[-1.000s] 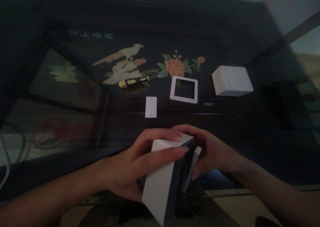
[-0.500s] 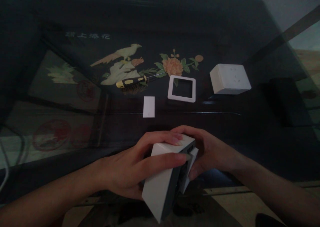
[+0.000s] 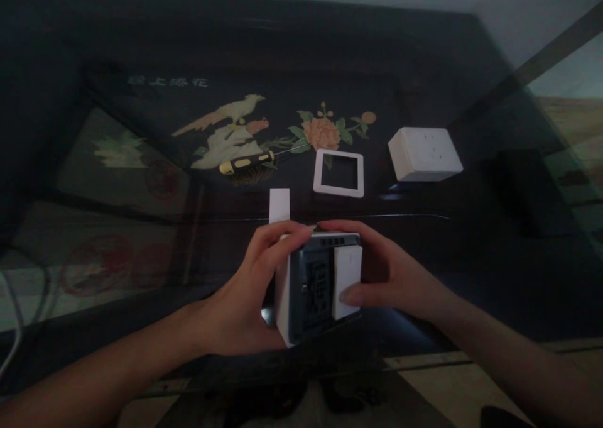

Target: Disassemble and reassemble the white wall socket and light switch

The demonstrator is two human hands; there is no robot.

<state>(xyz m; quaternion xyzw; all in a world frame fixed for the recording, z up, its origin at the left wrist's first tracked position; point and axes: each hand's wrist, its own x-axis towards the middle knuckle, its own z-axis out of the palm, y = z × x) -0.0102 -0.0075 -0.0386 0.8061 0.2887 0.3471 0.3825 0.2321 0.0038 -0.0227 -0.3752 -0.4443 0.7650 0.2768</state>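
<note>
A white box-shaped device (image 3: 313, 290) with a dark inner face is held between both hands near the table's front edge. My left hand (image 3: 254, 290) grips its left side, fingers over the top edge. My right hand (image 3: 377, 277) holds the right side, its thumb on a white rectangular panel (image 3: 346, 282) that stands on the right half of the dark face. Behind the device lie a small white plate (image 3: 279, 204), partly covered by my left hand, and a white square frame (image 3: 338, 191).
A yellow-and-black screwdriver (image 3: 247, 163) lies behind the small plate. Toward the right stands a white block (image 3: 426, 154) with socket holes on top. The dark glossy table (image 3: 226, 44) shows bird and flower pictures. A pale cable (image 3: 16, 318) hangs at the far left.
The device has been turned so its dark face points up toward the camera, and it sits slightly higher. My left fingers have shifted to its top left edge. The view has moved slightly.
</note>
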